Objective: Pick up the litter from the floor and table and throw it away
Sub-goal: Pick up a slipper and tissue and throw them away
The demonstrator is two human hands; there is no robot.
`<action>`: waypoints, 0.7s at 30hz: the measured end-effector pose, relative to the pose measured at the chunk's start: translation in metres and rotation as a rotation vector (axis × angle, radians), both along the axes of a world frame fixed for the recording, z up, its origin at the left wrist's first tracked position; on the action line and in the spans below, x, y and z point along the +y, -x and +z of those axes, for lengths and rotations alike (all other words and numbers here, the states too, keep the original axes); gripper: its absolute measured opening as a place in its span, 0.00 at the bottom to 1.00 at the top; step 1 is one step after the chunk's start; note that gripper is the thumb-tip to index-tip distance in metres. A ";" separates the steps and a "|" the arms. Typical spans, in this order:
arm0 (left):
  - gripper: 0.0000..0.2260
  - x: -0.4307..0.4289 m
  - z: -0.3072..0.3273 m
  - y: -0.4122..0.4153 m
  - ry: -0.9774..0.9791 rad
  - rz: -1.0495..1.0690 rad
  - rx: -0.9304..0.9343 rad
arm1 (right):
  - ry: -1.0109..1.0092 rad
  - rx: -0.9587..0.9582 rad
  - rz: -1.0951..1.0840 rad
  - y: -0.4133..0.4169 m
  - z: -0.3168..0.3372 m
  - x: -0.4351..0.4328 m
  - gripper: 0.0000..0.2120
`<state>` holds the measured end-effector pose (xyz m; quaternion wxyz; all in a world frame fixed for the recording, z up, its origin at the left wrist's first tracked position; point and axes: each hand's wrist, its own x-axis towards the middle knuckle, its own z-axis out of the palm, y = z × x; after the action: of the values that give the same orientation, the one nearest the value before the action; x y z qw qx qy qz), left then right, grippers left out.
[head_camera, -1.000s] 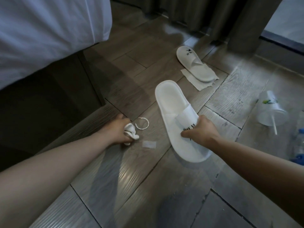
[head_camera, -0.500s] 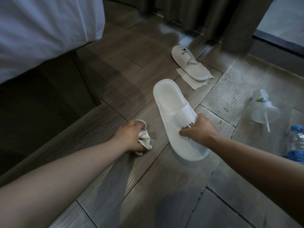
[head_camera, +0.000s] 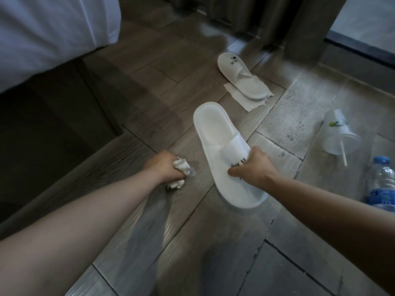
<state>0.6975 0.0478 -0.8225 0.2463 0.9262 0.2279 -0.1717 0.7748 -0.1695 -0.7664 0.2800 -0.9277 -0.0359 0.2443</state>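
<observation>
The crumpled white tissue (head_camera: 181, 165) is bunched in the left hand (head_camera: 163, 167), whose fingers are curled tight round it, low over the wood-look floor (head_camera: 213, 253) and just left of the near white slipper (head_camera: 213, 133). A second ago a thin plastic ring lay on the floor beside this hand, and half a second ago the fingers were on it. Now it no longer shows, so it has most likely been gathered into the same fist, which would make one more piece of floor litter collected. A small clear scrap (head_camera: 193, 172) shows at the edge of the fist, against the tissue; whether it is pinched or lying loose I cannot tell. The tissue looks soft and wrinkled, and it pokes out both above and below the fingers

The right hand (head_camera: 254, 167) grips the printed strap of the near white slipper, fingers wrapped over the band as before

Further out, more waits on the floor: a second slipper (head_camera: 237, 75) lying on a flat paper napkin (head_camera: 245, 103), a tipped plastic cup (head_camera: 335, 135) with its straw (head_camera: 343, 153), and a water bottle (head_camera: 382, 182) at the right edge. The bed (head_camera: 53, 28) stands far left. Judging by this, the job is at an early stage
</observation>
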 end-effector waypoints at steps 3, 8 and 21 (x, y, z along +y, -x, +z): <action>0.09 0.005 -0.007 0.002 0.060 0.043 -0.031 | -0.003 0.006 0.001 0.000 0.000 0.000 0.25; 0.06 0.015 0.000 0.013 0.403 0.137 -0.081 | -0.021 -0.010 -0.009 0.000 0.004 0.000 0.24; 0.21 0.025 0.001 0.003 0.523 0.314 -0.088 | -0.031 -0.010 -0.023 -0.001 0.006 -0.001 0.24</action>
<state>0.6944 0.0727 -0.8213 0.5093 0.7914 0.3057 -0.1441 0.7763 -0.1703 -0.7604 0.2969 -0.9248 -0.0301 0.2359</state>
